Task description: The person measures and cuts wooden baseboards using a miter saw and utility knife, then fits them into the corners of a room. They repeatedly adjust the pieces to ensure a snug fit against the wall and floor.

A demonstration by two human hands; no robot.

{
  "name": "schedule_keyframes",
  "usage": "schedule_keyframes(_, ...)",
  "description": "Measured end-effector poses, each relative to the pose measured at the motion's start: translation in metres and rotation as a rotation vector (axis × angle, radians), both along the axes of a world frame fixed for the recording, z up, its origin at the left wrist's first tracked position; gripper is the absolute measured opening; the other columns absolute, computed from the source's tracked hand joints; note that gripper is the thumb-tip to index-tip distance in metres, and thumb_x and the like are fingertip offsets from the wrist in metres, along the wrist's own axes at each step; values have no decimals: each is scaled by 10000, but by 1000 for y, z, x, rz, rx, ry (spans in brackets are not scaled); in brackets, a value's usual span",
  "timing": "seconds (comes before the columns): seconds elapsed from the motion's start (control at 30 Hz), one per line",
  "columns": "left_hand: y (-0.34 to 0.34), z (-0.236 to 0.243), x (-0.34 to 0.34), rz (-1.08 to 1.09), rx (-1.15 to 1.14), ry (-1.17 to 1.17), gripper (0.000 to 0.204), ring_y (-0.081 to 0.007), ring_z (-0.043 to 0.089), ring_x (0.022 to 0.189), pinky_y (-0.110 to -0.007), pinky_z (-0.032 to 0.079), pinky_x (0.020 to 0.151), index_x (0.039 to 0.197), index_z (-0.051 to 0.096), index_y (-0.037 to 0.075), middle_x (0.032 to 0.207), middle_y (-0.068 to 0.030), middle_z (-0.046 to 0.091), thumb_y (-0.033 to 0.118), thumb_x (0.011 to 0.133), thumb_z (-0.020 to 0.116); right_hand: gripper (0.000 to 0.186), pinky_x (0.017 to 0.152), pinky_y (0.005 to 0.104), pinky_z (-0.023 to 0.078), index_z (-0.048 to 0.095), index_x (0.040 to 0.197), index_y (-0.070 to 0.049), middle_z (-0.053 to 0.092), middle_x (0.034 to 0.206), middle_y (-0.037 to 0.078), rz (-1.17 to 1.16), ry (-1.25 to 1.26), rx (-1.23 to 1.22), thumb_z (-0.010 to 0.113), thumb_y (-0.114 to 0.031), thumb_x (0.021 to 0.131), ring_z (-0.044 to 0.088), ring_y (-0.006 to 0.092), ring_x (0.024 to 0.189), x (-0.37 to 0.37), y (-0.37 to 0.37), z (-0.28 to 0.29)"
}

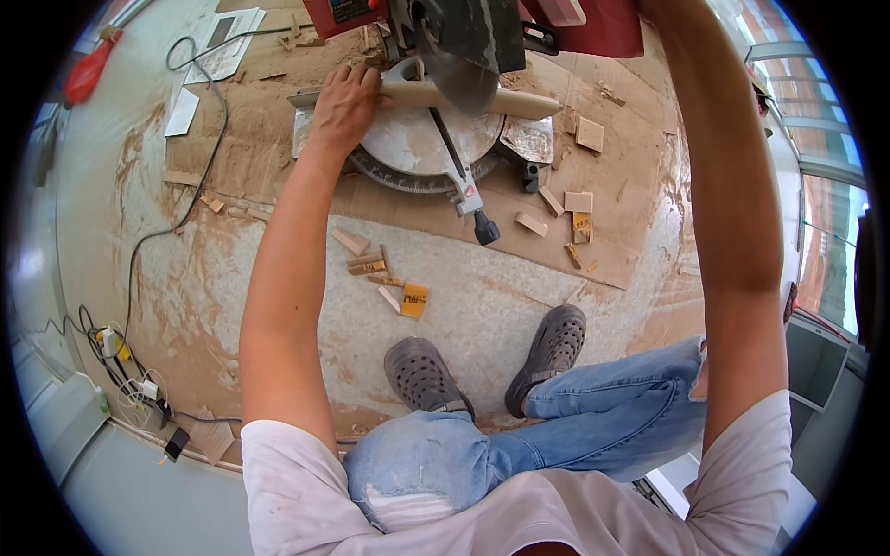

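A red mitre saw (593, 32) stands on the floor in front of me, its dark blade (468, 88) low against a pale wooden strip (528, 104). The strip lies across the round saw table (408, 139), along the fence. My left hand (345, 107) is closed over the strip's left part, fingers bent over its far side, left of the blade. My right arm (728, 167) reaches up beside the red housing; its hand lies beyond the upper edge, so its fingers and any grip are hidden. Towards me points the table's lock knob (485, 228).
Wood offcuts (531, 223) are scattered on sawdust-covered cardboard (612, 213) and near my clogs (422, 371). A black cable (222, 120) runs down the left to a power strip with plugs (148, 389). White sheets (232, 42) lie far left; windows (797, 102) line the right.
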State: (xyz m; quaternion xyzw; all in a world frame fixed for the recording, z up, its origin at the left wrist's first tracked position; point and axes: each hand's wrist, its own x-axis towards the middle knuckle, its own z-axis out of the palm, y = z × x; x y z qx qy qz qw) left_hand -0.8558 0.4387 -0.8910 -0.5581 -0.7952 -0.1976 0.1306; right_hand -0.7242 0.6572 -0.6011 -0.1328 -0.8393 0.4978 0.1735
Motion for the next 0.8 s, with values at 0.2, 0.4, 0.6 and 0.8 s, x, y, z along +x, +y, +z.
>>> schedule_keyframes(0.2,5,-1,1,-29,88,28,238,-292,550,900,-409,426,811,886,551,65,916,-91,586,244,798,680,454,705,290,548,488,1203,45,618,994,141,36,54,15,638,-208,857,625,166,815,21,-15,3)
schedule_keyframes(0.4,-5,1,0,0,42,41,232,-296,547,902,-407,437,815,886,551,68,923,-91,583,241,797,677,503,707,297,543,480,1227,31,606,1017,124,9,57,-5,660,-244,845,619,162,829,24,-18,-7)
schedule_keyframes(0.6,4,2,4,7,21,9,275,-323,541,939,-432,441,823,922,563,37,936,-118,571,256,803,678,498,718,314,536,508,1208,4,611,1005,123,-75,108,13,678,-270,828,620,171,829,51,-19,-25)
schedule_keyframes(0.8,-3,5,4,44,-22,12,274,-310,558,927,-429,443,814,922,586,49,942,-107,592,252,776,698,459,742,313,510,546,1196,-11,660,925,119,-316,-47,258,659,-280,842,624,181,802,79,-45,-32)
